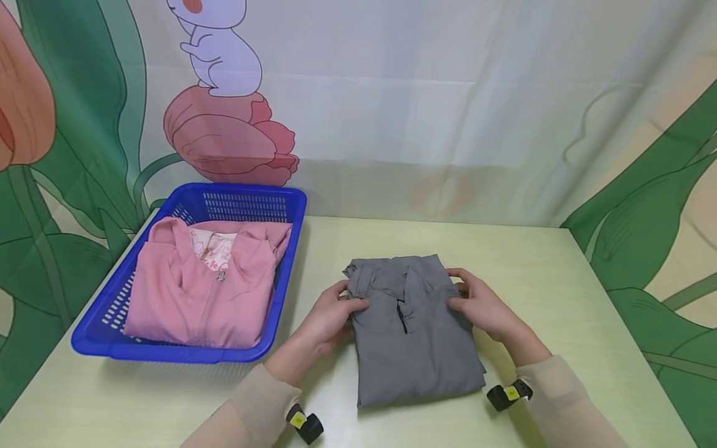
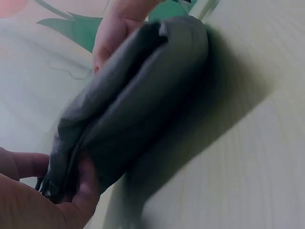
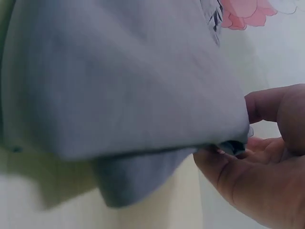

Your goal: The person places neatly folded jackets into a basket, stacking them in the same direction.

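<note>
Grey cloth is lying folded near the middle of a pale green bench (image 1: 538,261): a shirt (image 1: 411,348) with a collar and a short dark zip at the chest, stacked in a few layers into a neat rectangle. Both hands are taking it by the upper edges, near the collar. The left hand (image 1: 330,314) is pinching the left edge, thumb on top and fingers tucked beneath; the left wrist view is showing the thumb (image 2: 88,179) curling over the thick folded edge. The right hand (image 1: 484,305) is gripping the right edge in the same manner, thumb above and fingers below, and the right wrist view is showing that edge lifting slightly off the bench, though the picture is blurred, so how high is hard to say.

Judging by the way it is draping and sagging past the right hand's grip, the shirt is light, soft and limp, with no stiffness of its own. Layers would probably slip apart if held by one corner, so both side edges, pinched through all the layers, look like the safest places to hold.

To the left, well apart from the shirt, a blue basket (image 1: 280,292) is sitting on the bench, holding a folded pink top (image 1: 190,298). Behind the bench a curtain (image 1: 448,93) printed with leaves, a tulip and a white cartoon animal is hanging.
</note>
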The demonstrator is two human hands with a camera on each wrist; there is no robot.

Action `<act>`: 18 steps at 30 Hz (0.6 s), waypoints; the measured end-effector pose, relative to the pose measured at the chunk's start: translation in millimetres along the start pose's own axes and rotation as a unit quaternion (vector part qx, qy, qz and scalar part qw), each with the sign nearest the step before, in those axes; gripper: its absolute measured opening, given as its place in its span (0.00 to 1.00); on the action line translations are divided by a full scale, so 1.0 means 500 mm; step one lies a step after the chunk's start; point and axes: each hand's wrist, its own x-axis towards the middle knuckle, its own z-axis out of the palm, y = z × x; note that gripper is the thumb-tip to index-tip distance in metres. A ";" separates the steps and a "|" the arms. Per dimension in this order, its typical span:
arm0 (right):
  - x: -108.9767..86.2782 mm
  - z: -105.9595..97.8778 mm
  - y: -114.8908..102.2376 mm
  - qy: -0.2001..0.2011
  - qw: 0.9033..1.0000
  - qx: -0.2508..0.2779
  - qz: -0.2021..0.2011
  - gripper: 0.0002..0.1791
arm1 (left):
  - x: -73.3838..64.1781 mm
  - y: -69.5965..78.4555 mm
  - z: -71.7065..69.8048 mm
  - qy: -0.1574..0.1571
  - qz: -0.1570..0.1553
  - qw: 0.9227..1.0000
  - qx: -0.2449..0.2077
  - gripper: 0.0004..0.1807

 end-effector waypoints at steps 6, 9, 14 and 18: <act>-0.004 -0.001 -0.015 -0.006 0.998 0.054 -0.015 0.35 | -0.002 0.012 -0.001 -0.007 0.023 1.000 0.011 0.29; -0.006 -0.003 -0.025 -0.007 0.997 0.072 -0.018 0.36 | -0.007 0.024 -0.002 -0.006 0.030 0.999 0.011 0.28; -0.010 -0.009 -0.046 -0.012 0.996 0.090 -0.020 0.36 | -0.017 0.045 -0.005 -0.004 0.037 0.999 0.022 0.28; -0.013 -0.012 -0.061 -0.015 0.994 0.103 -0.024 0.36 | -0.023 0.057 -0.010 -0.007 0.041 0.999 0.020 0.28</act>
